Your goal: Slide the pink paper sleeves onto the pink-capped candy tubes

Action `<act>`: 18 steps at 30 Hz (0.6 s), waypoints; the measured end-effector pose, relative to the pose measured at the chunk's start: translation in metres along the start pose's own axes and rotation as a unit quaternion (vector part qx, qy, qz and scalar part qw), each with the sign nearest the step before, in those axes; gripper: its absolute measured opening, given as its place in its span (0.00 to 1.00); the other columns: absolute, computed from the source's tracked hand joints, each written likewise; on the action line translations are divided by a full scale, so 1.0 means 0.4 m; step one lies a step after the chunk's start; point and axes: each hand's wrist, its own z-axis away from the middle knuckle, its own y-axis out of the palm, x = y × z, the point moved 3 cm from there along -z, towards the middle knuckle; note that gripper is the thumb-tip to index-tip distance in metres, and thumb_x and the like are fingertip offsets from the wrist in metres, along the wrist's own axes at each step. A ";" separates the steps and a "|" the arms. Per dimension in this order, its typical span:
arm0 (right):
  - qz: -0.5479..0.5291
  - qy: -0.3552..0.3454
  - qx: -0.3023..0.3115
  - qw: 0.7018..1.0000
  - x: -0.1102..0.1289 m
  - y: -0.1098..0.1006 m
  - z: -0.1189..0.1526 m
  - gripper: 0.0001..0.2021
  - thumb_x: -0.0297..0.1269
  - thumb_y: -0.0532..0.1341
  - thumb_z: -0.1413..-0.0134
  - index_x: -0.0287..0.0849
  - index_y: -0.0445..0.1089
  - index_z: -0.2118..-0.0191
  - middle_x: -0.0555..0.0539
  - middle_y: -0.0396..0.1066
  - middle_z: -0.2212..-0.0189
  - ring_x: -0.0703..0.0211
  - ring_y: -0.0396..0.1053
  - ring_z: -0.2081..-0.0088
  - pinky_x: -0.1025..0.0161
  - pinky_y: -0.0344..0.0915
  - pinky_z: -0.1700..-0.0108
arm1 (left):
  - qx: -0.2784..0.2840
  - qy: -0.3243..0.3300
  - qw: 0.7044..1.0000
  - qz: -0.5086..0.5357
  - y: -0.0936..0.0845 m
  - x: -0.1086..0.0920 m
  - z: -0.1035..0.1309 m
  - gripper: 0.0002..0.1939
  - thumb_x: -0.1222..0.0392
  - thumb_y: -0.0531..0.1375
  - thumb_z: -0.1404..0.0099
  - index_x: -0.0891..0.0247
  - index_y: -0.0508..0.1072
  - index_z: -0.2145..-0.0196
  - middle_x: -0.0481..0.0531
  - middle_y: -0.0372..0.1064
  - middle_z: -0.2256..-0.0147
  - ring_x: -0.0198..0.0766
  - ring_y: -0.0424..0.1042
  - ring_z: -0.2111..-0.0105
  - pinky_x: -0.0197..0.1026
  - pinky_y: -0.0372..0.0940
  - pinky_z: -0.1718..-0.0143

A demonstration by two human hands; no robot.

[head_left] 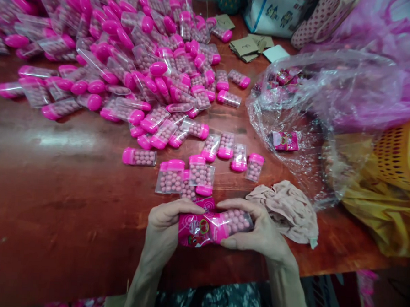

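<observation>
Near the table's front edge, my left hand [165,220] is closed on a printed pink plastic sleeve [196,230], thumb on top. My right hand [261,229] pinches a clear candy box [236,220] full of round pink candies between thumb and fingers. One end of this box meets the sleeve's right end and seems partly inside it; the overlap is hard to make out. Just beyond my hands lie several similar boxes with bright pink caps, among them a wide one [171,178] and a stacked one [197,171].
A large heap of candy boxes [154,73] covers the table's [68,201] back left. At right are a crumpled beige cloth [287,210], a clear plastic bag [310,113] with printed sleeves in it, and a yellow basket [395,154]. Cardboard pieces [245,46] lie at the back.
</observation>
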 end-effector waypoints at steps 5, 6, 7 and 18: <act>-0.049 -0.013 -0.064 0.997 -0.005 0.018 0.002 0.19 0.32 0.74 0.71 0.46 0.75 0.66 0.53 0.71 0.73 0.64 0.66 0.73 0.68 0.65 0.70 | -0.044 -0.100 0.986 0.130 0.010 0.008 -0.004 0.07 0.66 0.69 0.55 0.62 0.79 0.74 0.50 0.75 0.75 0.32 0.71 0.78 0.30 0.65 0.76; -0.064 -0.016 -0.079 0.995 -0.005 0.021 0.001 0.19 0.32 0.74 0.72 0.46 0.75 0.66 0.53 0.71 0.73 0.64 0.67 0.72 0.68 0.65 0.69 | -0.048 -0.113 0.980 0.155 0.014 0.008 -0.004 0.10 0.61 0.69 0.55 0.63 0.79 0.72 0.51 0.76 0.74 0.33 0.71 0.77 0.31 0.65 0.76; -0.079 -0.019 -0.091 0.992 -0.006 0.024 0.000 0.19 0.32 0.74 0.72 0.46 0.75 0.66 0.53 0.71 0.72 0.63 0.68 0.72 0.68 0.66 0.69 | -0.052 -0.120 0.975 0.180 0.018 0.007 -0.002 0.15 0.55 0.69 0.55 0.64 0.79 0.69 0.53 0.76 0.73 0.35 0.71 0.77 0.32 0.66 0.76; 0.083 -0.164 -0.231 0.955 0.004 0.061 0.002 0.17 0.34 0.70 0.59 0.49 0.70 0.59 0.54 0.73 0.68 0.62 0.71 0.68 0.69 0.69 0.65 | -0.108 -0.174 0.952 0.227 0.089 0.017 0.014 0.06 0.62 0.69 0.53 0.66 0.77 0.76 0.49 0.71 0.81 0.30 0.65 0.82 0.33 0.63 0.77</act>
